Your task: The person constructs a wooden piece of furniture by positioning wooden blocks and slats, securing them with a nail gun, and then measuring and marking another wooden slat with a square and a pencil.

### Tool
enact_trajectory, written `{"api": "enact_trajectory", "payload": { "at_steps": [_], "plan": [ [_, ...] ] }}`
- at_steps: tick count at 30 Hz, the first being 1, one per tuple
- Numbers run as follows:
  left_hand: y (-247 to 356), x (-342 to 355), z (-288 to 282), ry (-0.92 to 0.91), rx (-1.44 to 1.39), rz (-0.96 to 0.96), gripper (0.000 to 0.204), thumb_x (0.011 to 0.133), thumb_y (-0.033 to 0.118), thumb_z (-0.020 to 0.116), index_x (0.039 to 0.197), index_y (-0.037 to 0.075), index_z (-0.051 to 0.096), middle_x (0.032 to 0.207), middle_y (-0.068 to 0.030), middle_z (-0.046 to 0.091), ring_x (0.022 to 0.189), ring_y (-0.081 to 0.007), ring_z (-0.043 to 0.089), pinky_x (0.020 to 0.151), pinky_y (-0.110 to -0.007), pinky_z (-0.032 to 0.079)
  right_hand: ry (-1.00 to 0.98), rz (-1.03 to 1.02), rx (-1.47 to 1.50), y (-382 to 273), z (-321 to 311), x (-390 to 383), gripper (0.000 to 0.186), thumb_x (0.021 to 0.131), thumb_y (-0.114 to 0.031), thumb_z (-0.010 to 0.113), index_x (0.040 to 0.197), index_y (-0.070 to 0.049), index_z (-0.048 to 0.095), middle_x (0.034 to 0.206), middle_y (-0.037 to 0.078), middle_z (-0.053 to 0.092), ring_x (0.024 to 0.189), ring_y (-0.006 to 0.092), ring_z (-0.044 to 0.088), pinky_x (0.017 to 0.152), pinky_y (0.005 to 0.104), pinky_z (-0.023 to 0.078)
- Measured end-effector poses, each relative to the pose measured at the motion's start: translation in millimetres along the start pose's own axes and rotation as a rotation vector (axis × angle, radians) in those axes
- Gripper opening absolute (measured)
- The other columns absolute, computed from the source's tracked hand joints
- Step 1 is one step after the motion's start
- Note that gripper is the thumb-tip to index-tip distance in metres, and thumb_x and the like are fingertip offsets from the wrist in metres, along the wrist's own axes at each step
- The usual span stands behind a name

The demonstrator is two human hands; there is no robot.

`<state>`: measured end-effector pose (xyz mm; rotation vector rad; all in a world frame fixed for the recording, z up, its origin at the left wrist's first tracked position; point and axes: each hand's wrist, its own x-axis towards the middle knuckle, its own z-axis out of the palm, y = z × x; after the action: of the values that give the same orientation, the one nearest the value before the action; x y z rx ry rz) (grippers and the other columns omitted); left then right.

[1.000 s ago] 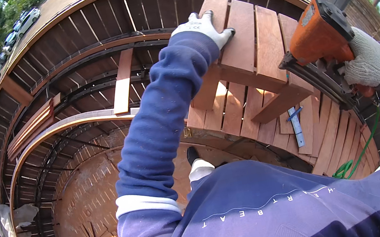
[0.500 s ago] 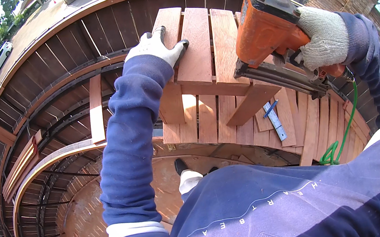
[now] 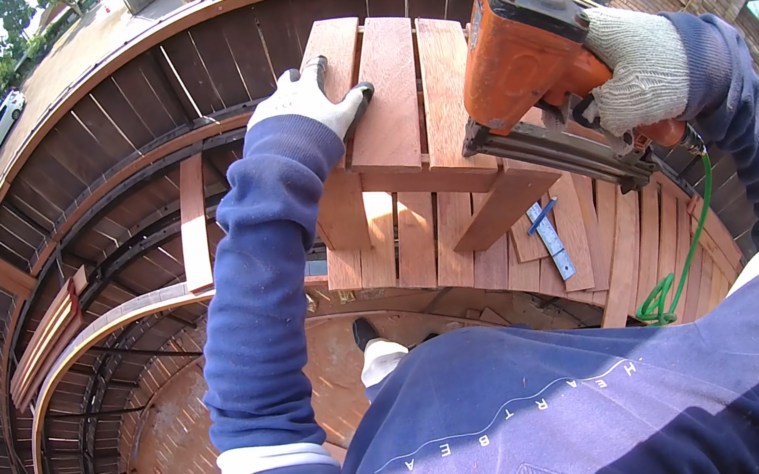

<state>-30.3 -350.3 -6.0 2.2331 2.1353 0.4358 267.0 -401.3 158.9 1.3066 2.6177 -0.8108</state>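
My left hand (image 3: 303, 103), in a white glove with dark fingertips, grips the leftmost reddish-brown wooden slat (image 3: 333, 42) of a raised slatted top, its thumb spread toward the neighbouring slat (image 3: 388, 98). In my right hand (image 3: 642, 67), which wears a knitted grey-white glove, is an orange nail gun (image 3: 516, 61) with a dark head and a long magazine. The nail gun's nose meets, or hangs just above, the near end of the third slat (image 3: 444, 73). Wooden supports (image 3: 506, 204) show beneath the raised slats.
Curved slatted decking (image 3: 629, 239) runs below and right, bearing a metal square (image 3: 551, 242) and a blue pen (image 3: 541, 216). A green air hose (image 3: 697, 252) trails from the nail gun. A loose board (image 3: 194, 219) and stacked strips (image 3: 48, 341) lie left on the curved metal frame.
The nail gun and my right hand have shifted very slightly left. My left hand keeps its place on the slat.
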Motion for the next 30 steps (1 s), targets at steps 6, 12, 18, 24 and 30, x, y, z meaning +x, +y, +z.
{"api": "enact_trajectory", "payload": {
  "at_steps": [6,12,18,24,30],
  "plan": [
    [2.1,-0.9,-2.6,0.002,0.011,0.0,0.08,0.089,0.065,0.045,0.144,0.008,0.04,0.134,-0.0183,0.051,0.119,-0.0316,0.056,0.101,-0.038,0.045,0.056,0.023,-0.026,-6.5,0.4,-1.6,0.048,0.067,-0.017,0.074,0.11,0.002,0.062,0.096,0.016,0.066,0.083,0.0238,0.068,0.075,0.0347,0.057],
    [-1.6,1.1,2.4,0.023,0.021,0.034,0.075,0.091,0.062,0.044,0.144,0.01,0.04,0.134,-0.018,0.05,0.118,-0.0332,0.057,0.101,-0.039,0.046,-0.006,0.026,-0.022,-1.3,-4.2,0.4,0.052,0.065,-0.019,0.076,0.111,0.002,0.062,0.096,0.016,0.066,0.087,0.024,0.067,0.076,0.0345,0.056],
    [0.1,-3.2,-5.0,-0.007,-0.02,0.0,0.061,0.097,0.051,0.04,0.143,0.011,0.04,0.136,-0.0182,0.05,0.121,-0.0335,0.053,0.103,-0.039,0.043,0.116,-0.087,-0.038,-23.2,-0.7,8.0,0.054,0.066,-0.02,0.075,0.113,0.002,0.061,0.094,0.016,0.067,0.084,0.0223,0.067,0.075,0.0343,0.056],
    [-1.9,-1.3,-4.1,-0.014,-0.044,0.002,0.051,0.098,0.041,0.039,0.14,0.013,0.043,0.132,-0.0185,0.053,0.119,-0.0335,0.054,0.102,-0.04,0.043,0.062,-0.08,-0.081,-31.4,1.2,37.4,0.053,0.069,-0.022,0.072,0.114,0.003,0.06,0.09,0.016,0.067,0.079,0.0228,0.067,0.073,0.0341,0.057],
    [-4.7,1.7,-0.6,-0.003,-0.094,0.003,0.05,0.097,0.039,0.04,0.139,0.013,0.046,0.131,-0.0203,0.052,0.115,-0.0362,0.058,0.098,-0.043,0.047,0.011,-0.028,-0.158,-32.1,-2.0,52.6,0.052,0.069,-0.019,0.077,0.113,0.004,0.059,0.098,0.017,0.066,0.088,0.0261,0.066,0.079,0.0366,0.057]
  ]
}}
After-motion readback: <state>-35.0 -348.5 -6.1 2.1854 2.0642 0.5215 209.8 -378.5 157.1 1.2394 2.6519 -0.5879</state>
